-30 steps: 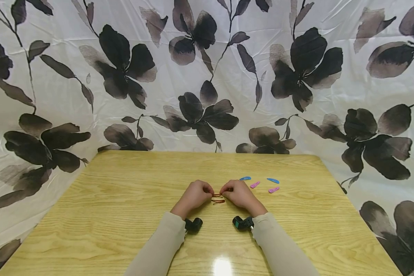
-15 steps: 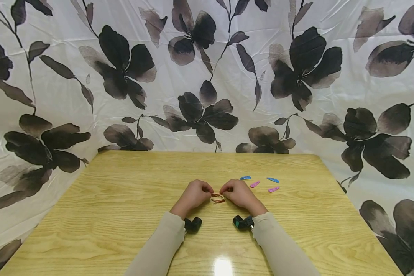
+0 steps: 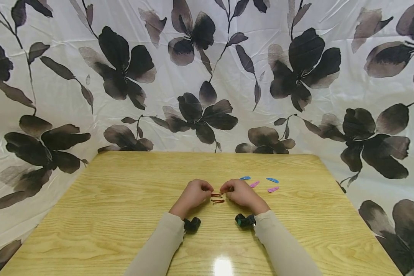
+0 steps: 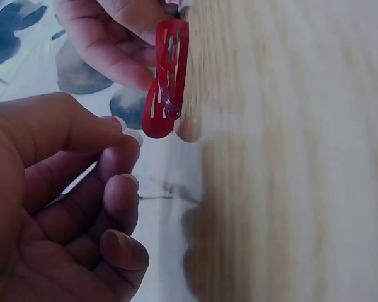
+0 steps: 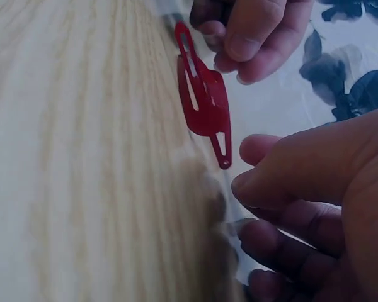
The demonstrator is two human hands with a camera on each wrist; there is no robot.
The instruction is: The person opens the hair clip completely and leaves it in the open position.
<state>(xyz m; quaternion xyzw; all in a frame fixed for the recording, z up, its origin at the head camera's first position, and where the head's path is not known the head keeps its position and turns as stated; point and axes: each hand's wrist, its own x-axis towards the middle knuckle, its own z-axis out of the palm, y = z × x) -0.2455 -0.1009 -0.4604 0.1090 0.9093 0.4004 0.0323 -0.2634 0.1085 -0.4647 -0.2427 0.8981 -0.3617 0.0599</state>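
Two red snap hair clips lie on the table between the hands in the head view, the farther red clip (image 3: 217,195) just beyond the nearer red clip (image 3: 218,201). My left hand (image 3: 197,193) is at the farther clip's left end, fingers loosely bent, thumb close to the index finger. My right hand (image 3: 240,194) hovers at its right end, fingers bent. In the left wrist view the overlapping red clips (image 4: 157,123) sit apart from the left fingertips (image 4: 123,248). The right wrist view shows a small gap between the right thumb and the red clips (image 5: 208,119).
Beyond the right hand lie a blue clip (image 3: 245,178), another blue clip (image 3: 272,180), a pink clip (image 3: 254,184) and another pink clip (image 3: 273,189). The wooden table (image 3: 107,214) ends at a floral cloth (image 3: 193,76) behind.
The fingertips of both hands have drawn slightly up and away from the farther red clip's ends. The right wrist has shifted a little to the right. The clips look unmoved.
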